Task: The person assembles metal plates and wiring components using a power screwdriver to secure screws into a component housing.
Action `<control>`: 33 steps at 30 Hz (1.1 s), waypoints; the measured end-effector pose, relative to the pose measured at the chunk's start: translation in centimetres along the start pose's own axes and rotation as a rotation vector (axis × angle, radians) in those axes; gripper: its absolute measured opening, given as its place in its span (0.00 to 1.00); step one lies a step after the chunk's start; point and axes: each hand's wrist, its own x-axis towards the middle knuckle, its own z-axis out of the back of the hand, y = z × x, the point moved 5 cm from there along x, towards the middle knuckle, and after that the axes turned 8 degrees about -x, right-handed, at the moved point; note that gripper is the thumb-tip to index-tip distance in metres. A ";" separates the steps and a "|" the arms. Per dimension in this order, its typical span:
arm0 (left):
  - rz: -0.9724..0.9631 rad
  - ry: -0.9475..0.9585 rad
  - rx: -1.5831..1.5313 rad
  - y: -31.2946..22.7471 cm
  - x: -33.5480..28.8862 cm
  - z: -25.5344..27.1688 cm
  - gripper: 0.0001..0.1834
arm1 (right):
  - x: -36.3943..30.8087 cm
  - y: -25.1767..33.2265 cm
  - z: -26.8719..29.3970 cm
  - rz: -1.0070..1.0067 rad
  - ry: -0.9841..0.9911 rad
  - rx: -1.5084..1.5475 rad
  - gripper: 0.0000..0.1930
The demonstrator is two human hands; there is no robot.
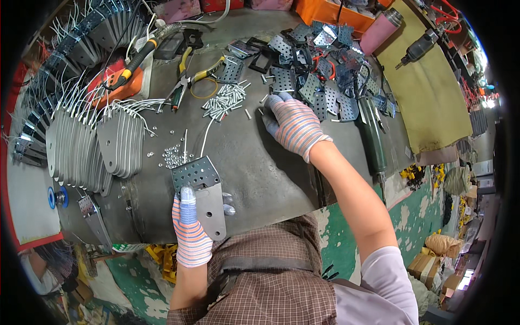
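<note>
My left hand (192, 227), in a striped glove with blue fingertips, is closed around a grey metal bracket (210, 208). The bracket's upper end meets a dark perforated plate (195, 174), from which white wires rise. My right hand (295, 123), gloved the same way, reaches low over the bench to the right of a screw pile (226, 101). Its fingers are bent, with the thumb apart from them. A small screw (260, 111) shows beside the fingertips; whether they touch it is unclear. Small nuts (174, 157) are scattered left of the perforated plate.
Rows of wired grey plates (81, 146) stand at the left. Pliers (183, 81) and a soldering iron (138, 59) lie toward the back. Loose perforated plates (325, 70) are heaped at the back right, near a green electric screwdriver (371, 135) and a pink flask (381, 31).
</note>
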 end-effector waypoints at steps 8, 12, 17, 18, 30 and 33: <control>-0.051 -0.002 0.023 0.0 -0.6 -0.8 0.25 | -4.1 1.9 2.7 -0.014 -0.111 0.591 0.12; -0.133 0.022 0.117 -0.4 -1.3 -2.5 0.24 | -7.7 6.2 3.3 0.066 0.150 0.968 0.14; -0.273 0.009 0.394 -0.8 -1.8 -2.2 0.26 | -8.4 7.3 2.4 -0.051 0.273 1.134 0.14; -0.314 -0.053 0.467 -0.8 -2.2 -2.3 0.24 | -8.4 7.1 1.8 -0.128 0.257 1.180 0.13; -0.024 0.080 0.060 0.3 -1.5 -2.7 0.22 | -7.4 7.5 2.1 -0.084 0.093 1.012 0.18; -0.099 0.076 0.105 0.7 -0.7 -2.0 0.24 | -7.7 8.4 1.3 0.023 0.171 0.854 0.18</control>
